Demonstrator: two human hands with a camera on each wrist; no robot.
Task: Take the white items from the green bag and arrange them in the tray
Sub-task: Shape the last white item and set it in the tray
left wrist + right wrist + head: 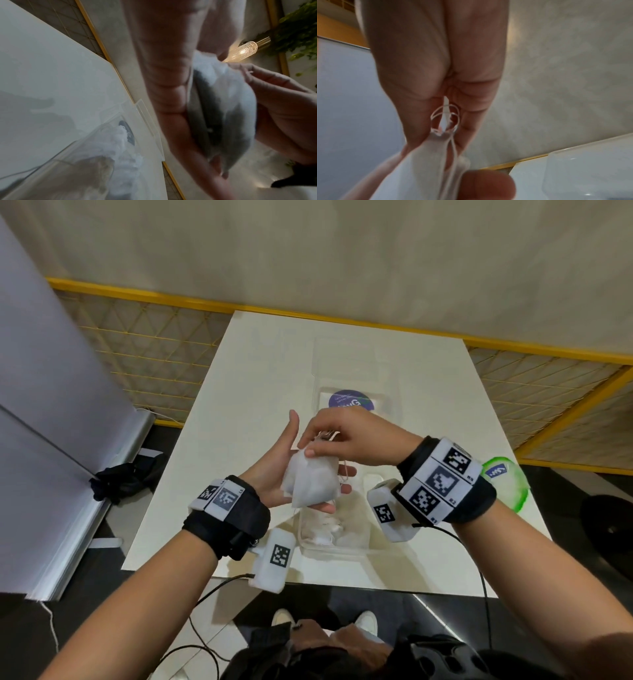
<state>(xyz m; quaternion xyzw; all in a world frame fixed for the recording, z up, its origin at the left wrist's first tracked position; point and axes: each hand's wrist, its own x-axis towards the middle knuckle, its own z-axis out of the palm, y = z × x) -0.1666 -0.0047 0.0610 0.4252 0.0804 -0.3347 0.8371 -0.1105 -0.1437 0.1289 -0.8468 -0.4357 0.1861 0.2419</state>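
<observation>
A bundle of white drawstring pouches [313, 481] lies across my upturned left hand [284, 463], thumb held straight and fingertips [346, 489] showing past the bundle. My right hand [308, 448] reaches over from the right and pinches the gathered top of one pouch [423, 169] with its strings [445, 115]. This happens just above the clear tray [329, 551], which holds more white items [325, 530]. The green bag [507, 477] lies at the table's right edge, partly hidden behind my right wrist. The left wrist view shows the pouches [231, 108] between both hands and the tray [82, 146] below.
A clear plastic lid or box with a purple round sticker [349, 400] lies on the white table [239, 392] beyond my hands. A yellow mesh railing [144, 344] surrounds the table. A black cloth heap [126, 477] sits on the floor to the left.
</observation>
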